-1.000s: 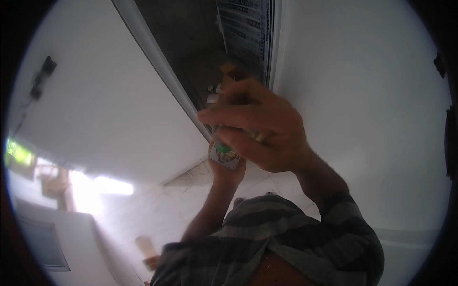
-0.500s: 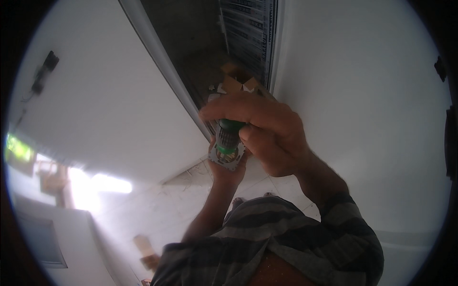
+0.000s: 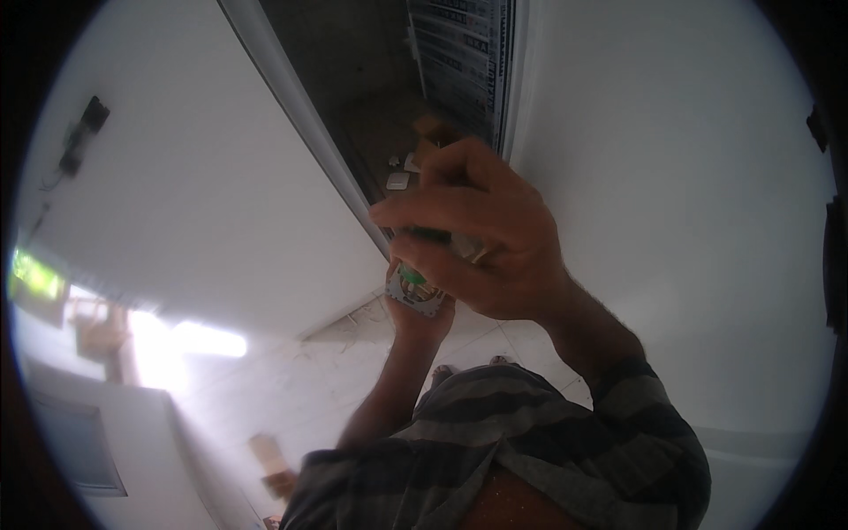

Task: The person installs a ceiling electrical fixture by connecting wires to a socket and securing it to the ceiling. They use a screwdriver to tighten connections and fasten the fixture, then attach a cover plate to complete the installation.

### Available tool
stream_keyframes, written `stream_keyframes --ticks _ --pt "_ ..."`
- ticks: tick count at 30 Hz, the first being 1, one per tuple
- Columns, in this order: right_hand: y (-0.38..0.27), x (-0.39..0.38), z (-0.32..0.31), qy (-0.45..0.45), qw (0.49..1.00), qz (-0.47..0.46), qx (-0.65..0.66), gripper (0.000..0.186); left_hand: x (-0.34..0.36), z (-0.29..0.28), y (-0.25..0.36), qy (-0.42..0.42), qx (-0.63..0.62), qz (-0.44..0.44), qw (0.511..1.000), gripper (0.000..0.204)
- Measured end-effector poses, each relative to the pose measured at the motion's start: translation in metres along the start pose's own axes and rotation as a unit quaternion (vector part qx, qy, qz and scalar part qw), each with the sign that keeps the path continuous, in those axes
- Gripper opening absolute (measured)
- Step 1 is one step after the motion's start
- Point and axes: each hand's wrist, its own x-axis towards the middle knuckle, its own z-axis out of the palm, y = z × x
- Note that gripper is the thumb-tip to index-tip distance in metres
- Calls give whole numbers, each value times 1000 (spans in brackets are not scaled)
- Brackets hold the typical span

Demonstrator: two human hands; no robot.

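Dim; white glare lower left spills onto floor [image 3: 265,389]; fisheye rim dark; right hand [image 3: 503,234] perhaps blurred.

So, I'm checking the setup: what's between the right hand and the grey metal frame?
In the head view, the green part of a tool handle shows there.

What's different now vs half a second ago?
The right hand has changed finger position: its thumb moved leftward across the green-and-dark tool, hiding more of it, and the knuckles rose toward the top of the picture. Whether it briefly let go isn't visible. Unchanged: the left hand holds the grey notched plate beneath the tool.
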Motion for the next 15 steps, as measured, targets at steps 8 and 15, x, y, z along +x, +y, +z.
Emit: stream_keyframes --ticks 8,15 --pt "3 0 9 53 995 -32 76 39 -1 2 6 9 299 119 947 65" --pt "-5 -9 -11 1 999 31 -22 34 2 6 2 27 -59 68 996 51"
